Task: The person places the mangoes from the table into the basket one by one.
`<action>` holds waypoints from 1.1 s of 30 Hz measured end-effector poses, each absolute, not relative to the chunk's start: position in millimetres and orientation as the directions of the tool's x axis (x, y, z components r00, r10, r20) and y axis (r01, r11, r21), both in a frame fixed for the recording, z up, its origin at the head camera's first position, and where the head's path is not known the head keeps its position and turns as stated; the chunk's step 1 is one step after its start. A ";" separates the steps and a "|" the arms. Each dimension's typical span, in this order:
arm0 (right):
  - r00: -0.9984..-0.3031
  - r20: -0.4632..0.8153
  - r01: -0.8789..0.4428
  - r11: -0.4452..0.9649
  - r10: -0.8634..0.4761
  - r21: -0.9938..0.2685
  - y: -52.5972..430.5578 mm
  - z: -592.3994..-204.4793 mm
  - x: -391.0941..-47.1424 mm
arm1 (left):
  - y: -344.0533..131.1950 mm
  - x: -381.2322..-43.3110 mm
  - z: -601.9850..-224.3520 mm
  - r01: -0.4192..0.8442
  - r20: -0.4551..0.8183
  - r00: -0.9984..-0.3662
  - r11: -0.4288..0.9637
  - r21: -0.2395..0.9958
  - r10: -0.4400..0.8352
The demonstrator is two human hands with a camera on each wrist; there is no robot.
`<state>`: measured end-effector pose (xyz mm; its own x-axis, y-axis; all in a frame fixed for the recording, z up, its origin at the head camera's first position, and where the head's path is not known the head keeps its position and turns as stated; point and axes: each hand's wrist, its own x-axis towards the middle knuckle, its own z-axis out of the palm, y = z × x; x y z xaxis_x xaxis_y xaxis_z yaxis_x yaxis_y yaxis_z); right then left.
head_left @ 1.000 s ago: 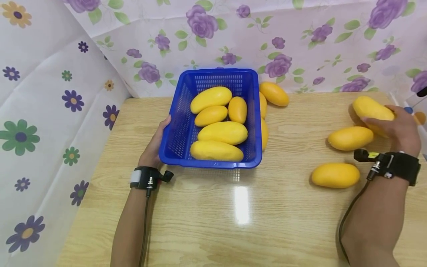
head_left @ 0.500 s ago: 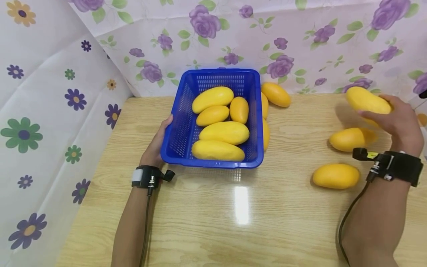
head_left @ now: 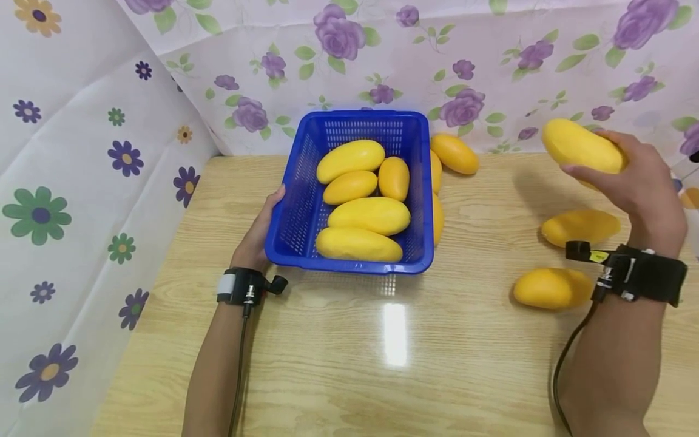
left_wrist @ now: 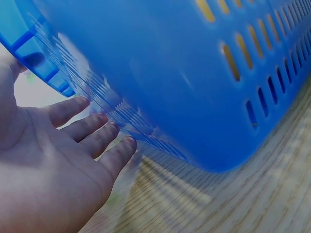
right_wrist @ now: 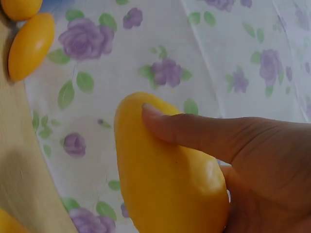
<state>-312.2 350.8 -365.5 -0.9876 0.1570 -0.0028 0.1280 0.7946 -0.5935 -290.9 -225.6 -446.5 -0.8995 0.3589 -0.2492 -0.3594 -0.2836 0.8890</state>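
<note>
My right hand holds a yellow mango up above the right side of the table, its shadow falling on the wood below. The right wrist view shows the thumb laid along the near side of this mango; the other fingers are mostly hidden behind it. At the left side of a blue plastic basket, my left hand touches the outer wall just under the rim. Seen from the left wrist, those fingers are nearly straight against the basket wall. Several mangoes lie inside the basket.
Two mangoes, one farther back and one nearer, lie below the right hand. Another mango sits behind the basket's right side, with more partly hidden along that wall. Flowered sheets border the table's back and left.
My right hand has lifted the mango off the table at the far right and carried it up and leftward. The left hand stays at the basket.
</note>
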 end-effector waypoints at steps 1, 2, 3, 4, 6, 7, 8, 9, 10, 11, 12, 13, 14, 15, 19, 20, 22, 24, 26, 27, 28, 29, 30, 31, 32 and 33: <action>-0.989 0.004 0.119 0.792 0.151 -0.599 347.1 -363.8 -312.2 | -226.0 -291.0 -446.8 -0.357 -0.246 -0.900 -0.282 0.890 0.361; -0.989 0.009 0.110 0.787 0.145 -0.607 343.5 -362.0 -312.1 | -226.4 -291.1 -446.9 -0.357 -0.244 -0.899 -0.285 0.890 0.364; -0.990 0.015 0.101 0.784 0.139 -0.612 340.0 -360.5 -311.9 | -226.8 -291.2 -447.2 -0.360 -0.245 -0.898 -0.288 0.887 0.366; -0.991 0.021 0.089 0.783 0.129 -0.616 336.6 -359.0 -311.8 | -227.3 -291.2 -447.3 -0.360 -0.245 -0.897 -0.290 0.887 0.367; -0.993 0.024 0.075 0.775 0.116 -0.627 330.5 -356.5 -310.8 | -227.7 -290.9 -447.3 -0.367 -0.251 -0.897 -0.295 0.882 0.365; -0.994 0.028 0.065 0.774 0.107 -0.630 327.8 -355.4 -310.5 | -228.0 -290.9 -447.2 -0.367 -0.251 -0.897 -0.297 0.881 0.365; -0.995 0.032 0.055 0.772 0.097 -0.633 325.2 -354.5 -310.2 | -228.3 -290.7 -447.2 -0.368 -0.251 -0.897 -0.298 0.881 0.364; -0.995 0.037 0.046 0.771 0.089 -0.635 322.7 -353.8 -310.1 | -228.7 -290.7 -447.5 -0.368 -0.252 -0.898 -0.300 0.880 0.361; -0.996 0.042 0.034 0.772 0.078 -0.635 320.1 -353.1 -310.1 | -229.0 -290.4 -447.5 -0.367 -0.251 -0.899 -0.303 0.879 0.360; -0.996 0.043 0.029 0.772 0.073 -0.635 317.6 -352.6 -309.7 | -229.2 -290.2 -447.6 -0.368 -0.251 -0.899 -0.308 0.877 0.360; -0.997 0.051 0.014 0.771 0.060 -0.637 315.1 -352.3 -309.8 | -229.4 -290.0 -447.7 -0.367 -0.249 -0.899 -0.310 0.877 0.359; -0.997 0.060 -0.006 0.770 0.042 -0.638 312.4 -352.0 -310.1 | -229.8 -289.9 -447.9 -0.365 -0.247 -0.900 -0.308 0.879 0.360; -0.997 0.066 -0.021 0.766 0.027 -0.643 309.8 -351.9 -310.2 | -230.2 -289.8 -448.4 -0.363 -0.244 -0.899 -0.310 0.879 0.363; -0.997 0.073 -0.037 0.762 0.014 -0.647 307.2 -351.7 -310.2 | -230.3 -289.5 -448.4 -0.364 -0.244 -0.899 -0.313 0.877 0.363; -0.994 0.103 -0.100 0.753 -0.044 -0.650 298.0 -351.0 -309.7 | -229.3 -287.9 -448.3 -0.370 -0.240 -0.896 -0.329 0.869 0.373; -0.992 0.114 -0.118 0.751 -0.057 -0.650 296.0 -351.0 -309.6 | -228.8 -287.6 -448.0 -0.371 -0.239 -0.896 -0.335 0.866 0.375; -0.987 0.139 -0.153 0.746 -0.082 -0.649 292.0 -351.0 -309.0 | -227.9 -286.7 -447.4 -0.373 -0.239 -0.895 -0.340 0.863 0.376; -0.983 0.155 -0.177 0.739 -0.099 -0.650 288.1 -350.7 -308.3 | -227.4 -286.4 -446.7 -0.372 -0.238 -0.894 -0.332 0.867 0.380; -0.981 0.156 -0.187 0.734 -0.111 -0.653 284.5 -350.6 -307.9 | -227.5 -286.5 -446.5 -0.372 -0.241 -0.893 -0.323 0.870 0.379; -0.981 0.153 -0.190 0.731 -0.118 -0.655 283.1 -350.3 -307.3 | -227.4 -286.6 -446.2 -0.374 -0.245 -0.893 -0.317 0.872 0.379; -0.981 0.151 -0.194 0.734 -0.126 -0.651 281.6 -350.0 -307.3 | -227.4 -286.9 -446.0 -0.376 -0.247 -0.891 -0.315 0.871 0.380; -0.979 0.150 -0.201 0.735 -0.135 -0.648 280.4 -349.5 -307.2 | -227.1 -287.0 -445.6 -0.376 -0.248 -0.891 -0.313 0.872 0.381; -0.978 0.151 -0.208 0.735 -0.144 -0.646 279.1 -349.1 -307.6 | -226.9 -287.2 -445.2 -0.377 -0.249 -0.892 -0.314 0.871 0.378; -0.977 0.151 -0.214 0.733 -0.152 -0.645 278.0 -348.6 -307.8 | -226.7 -287.5 -444.6 -0.375 -0.248 -0.892 -0.313 0.873 0.378; -0.976 0.151 -0.219 0.734 -0.159 -0.642 276.9 -347.9 -308.1 | -226.6 -287.9 -444.1 -0.374 -0.246 -0.892 -0.311 0.874 0.380; -0.974 0.154 -0.225 0.735 -0.165 -0.640 276.0 -347.3 -308.0 | -226.4 -288.3 -443.6 -0.373 -0.243 -0.891 -0.312 0.874 0.383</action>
